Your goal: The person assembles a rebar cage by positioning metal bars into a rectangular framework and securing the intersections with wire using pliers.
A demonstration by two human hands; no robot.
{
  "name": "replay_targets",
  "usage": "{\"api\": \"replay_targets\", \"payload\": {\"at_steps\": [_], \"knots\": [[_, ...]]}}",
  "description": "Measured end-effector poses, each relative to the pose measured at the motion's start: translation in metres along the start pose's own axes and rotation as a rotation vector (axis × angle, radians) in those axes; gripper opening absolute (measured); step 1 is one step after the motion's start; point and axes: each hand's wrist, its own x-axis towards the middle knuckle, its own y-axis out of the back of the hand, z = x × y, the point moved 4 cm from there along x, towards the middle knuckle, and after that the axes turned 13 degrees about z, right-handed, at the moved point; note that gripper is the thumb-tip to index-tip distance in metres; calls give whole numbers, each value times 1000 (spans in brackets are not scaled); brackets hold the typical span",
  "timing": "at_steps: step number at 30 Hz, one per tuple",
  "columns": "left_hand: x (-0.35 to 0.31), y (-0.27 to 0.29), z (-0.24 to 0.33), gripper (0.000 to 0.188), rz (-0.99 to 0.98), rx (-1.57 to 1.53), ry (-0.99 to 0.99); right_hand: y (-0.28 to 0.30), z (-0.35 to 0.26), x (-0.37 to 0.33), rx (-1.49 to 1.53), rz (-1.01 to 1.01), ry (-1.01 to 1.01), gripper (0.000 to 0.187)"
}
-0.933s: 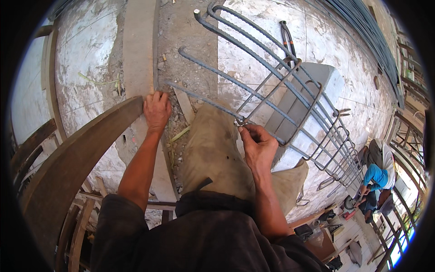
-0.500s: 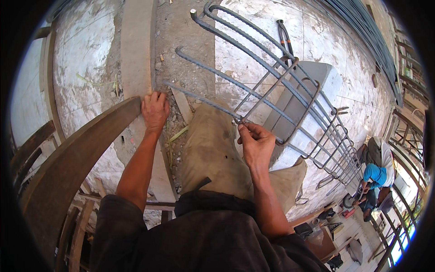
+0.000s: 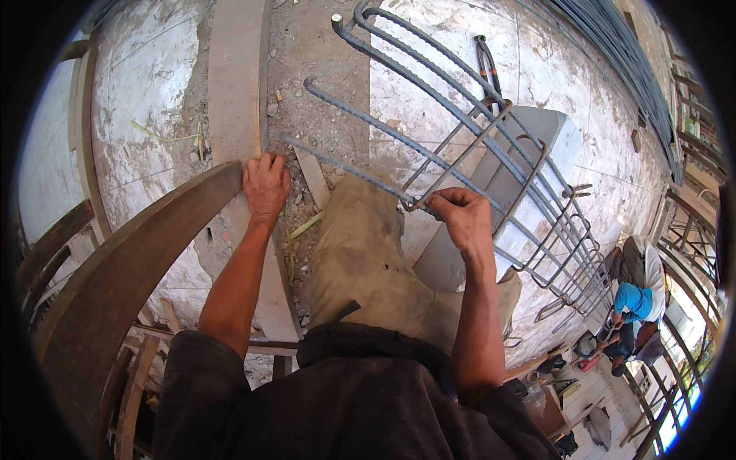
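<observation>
A rebar cage [image 3: 452, 170] of ribbed steel bars with bent ends stretches from the upper middle toward the lower right, with a grey block under it. Beside the corner of its nearest stirrup [image 3: 460, 157], where the lowest bar crosses, my right hand [image 3: 464, 218] is closed in a pinch. What sits between thumb and finger is too small to make out. My left hand [image 3: 265, 188] rests on a wooden plank [image 3: 238, 84], fingers bent and closed over its edge, next to the end of a curved timber [image 3: 153, 238].
Pincers [image 3: 487, 65] with orange-marked handles lie on the stained floor beyond the cage. Long bundled steel bars [image 3: 613, 61] run along the upper right. The grey block [image 3: 563, 142] props the cage near my knee. A co-worker in blue [image 3: 635, 297] bends over at the far right.
My right hand has shifted right and slightly up, away from the stirrup corner, still pinched. The left hand stays on the plank. The whole view has moved slightly.
</observation>
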Motion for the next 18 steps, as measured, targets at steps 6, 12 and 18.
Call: {"api": "replay_targets", "payload": {"at_steps": [6, 12, 18], "knots": [[0, -3, -1, 20, 37, 32, -15, -12, -2, 18, -231, -243, -35, 28], [-1, -1, -4, 19, 16, 35, -19, -1, -27, -4, -402, -57, -19, 39], [-2, -3, -1, 17, 11, 28, -10, 2, -23, -2, -13, 81, 159, 33]]}}
